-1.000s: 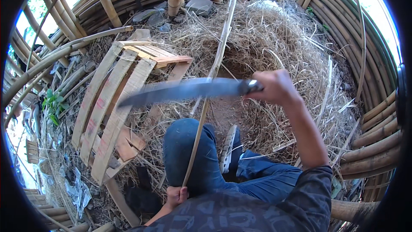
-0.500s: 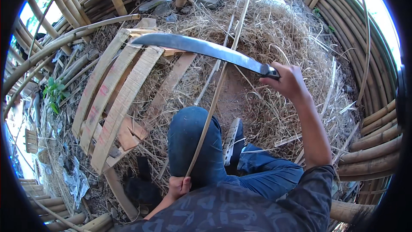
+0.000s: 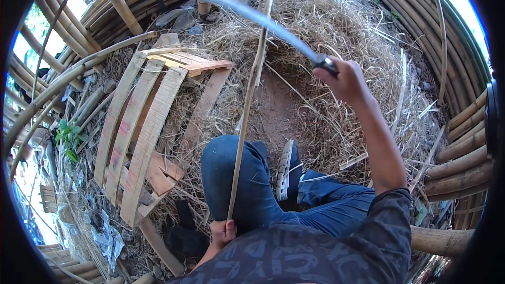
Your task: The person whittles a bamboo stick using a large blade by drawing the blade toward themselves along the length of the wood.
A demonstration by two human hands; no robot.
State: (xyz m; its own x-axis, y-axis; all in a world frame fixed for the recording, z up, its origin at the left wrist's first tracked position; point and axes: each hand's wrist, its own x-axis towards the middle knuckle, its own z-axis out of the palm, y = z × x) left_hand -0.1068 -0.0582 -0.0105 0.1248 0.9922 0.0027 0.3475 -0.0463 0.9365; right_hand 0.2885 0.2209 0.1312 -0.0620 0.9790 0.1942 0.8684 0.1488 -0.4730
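My right hand (image 3: 344, 80) grips the dark handle of a long machete (image 3: 258, 17). Its blade is smeared by motion and slants up to the far left, passing across a long thin bamboo strip (image 3: 247, 110); whether they touch I cannot tell. Low in the view, my left hand (image 3: 223, 233) is closed round the strip's near end, beside my bent left knee (image 3: 225, 173). From there the strip runs up over the knee and away to the top edge.
A wooden slatted crate (image 3: 142, 126) lies tilted at left. Dry shavings (image 3: 336, 26) are heaped across the ground ahead. Bamboo poles (image 3: 463, 152) wall the right side, and more bamboo (image 3: 118, 0) stands at the far left. Crumpled silvery plastic (image 3: 109, 242) lies lower left.
The machete's tip has swung up and away from above the crate, and its blade is now steeper. The bamboo strip stands more upright in my left hand, its far end shifted left.
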